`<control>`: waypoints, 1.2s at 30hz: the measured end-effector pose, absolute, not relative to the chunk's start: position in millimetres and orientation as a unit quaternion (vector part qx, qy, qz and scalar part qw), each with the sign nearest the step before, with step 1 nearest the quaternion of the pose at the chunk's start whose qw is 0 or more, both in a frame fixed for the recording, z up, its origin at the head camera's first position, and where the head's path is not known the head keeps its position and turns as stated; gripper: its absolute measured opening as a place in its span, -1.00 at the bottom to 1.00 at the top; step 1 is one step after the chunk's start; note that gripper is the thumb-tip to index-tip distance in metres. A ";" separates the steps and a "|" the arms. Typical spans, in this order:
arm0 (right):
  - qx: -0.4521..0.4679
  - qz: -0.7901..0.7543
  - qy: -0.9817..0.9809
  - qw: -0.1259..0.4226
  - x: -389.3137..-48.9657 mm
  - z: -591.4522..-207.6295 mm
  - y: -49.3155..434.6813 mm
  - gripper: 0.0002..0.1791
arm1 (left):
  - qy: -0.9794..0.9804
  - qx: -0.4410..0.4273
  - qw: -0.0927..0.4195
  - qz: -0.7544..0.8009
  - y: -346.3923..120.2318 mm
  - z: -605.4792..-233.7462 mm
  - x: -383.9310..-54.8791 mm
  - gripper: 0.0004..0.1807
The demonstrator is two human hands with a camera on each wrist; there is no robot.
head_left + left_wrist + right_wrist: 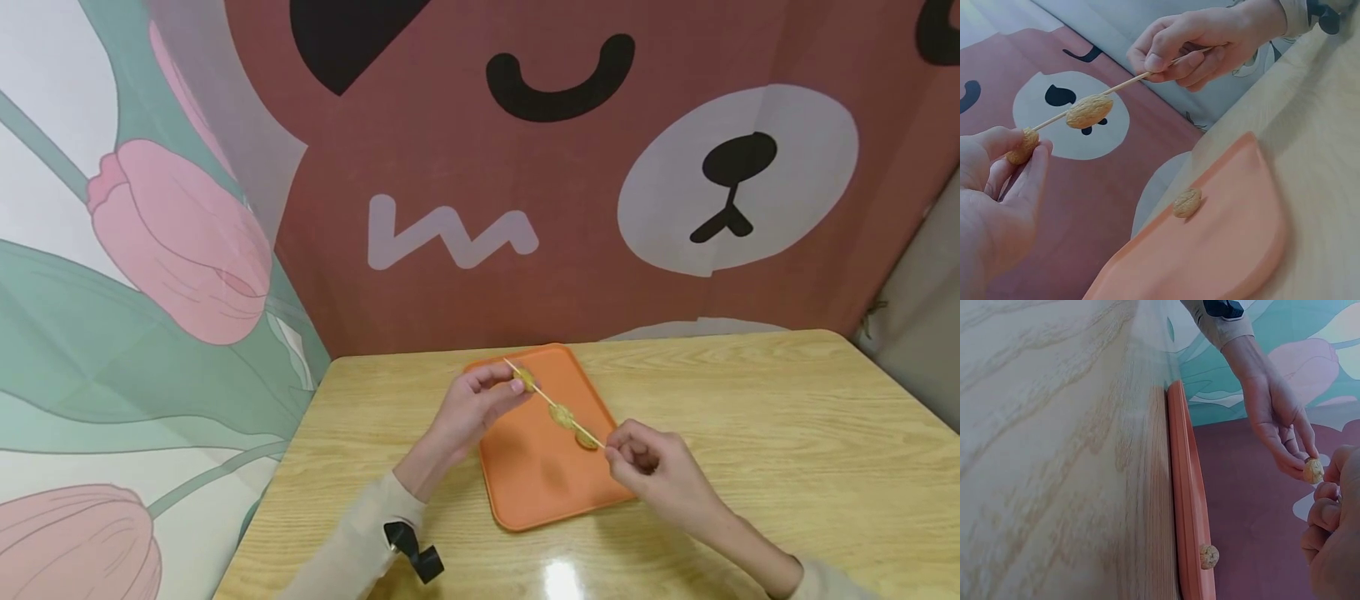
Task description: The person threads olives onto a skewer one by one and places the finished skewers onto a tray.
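A thin wooden skewer [542, 393] slants between my two hands above an orange tray [540, 475]. My left hand [480, 404] pinches a wrinkled yellowish oval piece [1022, 147] between thumb and fingers, at the skewer's far end; the tip pokes out past it in the head view. A second such piece [1089, 111] is threaded on the skewer between the hands, touched by neither. With thumb and curled fingers, my right hand [660, 475] grips the skewer's near end. Another oval piece [1187, 203] lies on the tray below the skewer.
The tray sits on a light wood-grain table [765, 417]. Behind stands a wall covering with a large brown bear face [570, 183], and to the left one with pink tulips [183, 242]. A black strap device [415, 552] is on my left sleeve.
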State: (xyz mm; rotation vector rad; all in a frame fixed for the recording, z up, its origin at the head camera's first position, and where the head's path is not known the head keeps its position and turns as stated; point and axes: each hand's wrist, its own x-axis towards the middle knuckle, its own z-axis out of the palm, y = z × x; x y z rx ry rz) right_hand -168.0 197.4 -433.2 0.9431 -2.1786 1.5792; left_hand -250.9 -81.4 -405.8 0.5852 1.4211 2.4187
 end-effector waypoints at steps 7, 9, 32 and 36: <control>0.310 0.543 -0.769 0.132 -166.6 -429.9 194.0 -0.69 | 0.500 0.189 0.145 0.832 -76.5 -409.2 -247.1 -0.91; 0.303 0.542 -0.773 0.128 -167.0 -429.9 193.6 -0.70 | 0.506 0.183 0.147 0.830 -75.0 -410.1 -246.0 -0.90; 0.259 0.560 -0.776 0.132 -168.5 -426.5 197.6 -0.80 | 0.526 0.141 0.164 0.823 -68.8 -415.3 -248.7 -0.55; 0.258 0.562 -0.771 0.154 -170.8 -424.2 201.8 -0.77 | 0.558 0.130 0.154 0.805 -74.0 -414.7 -254.8 -0.50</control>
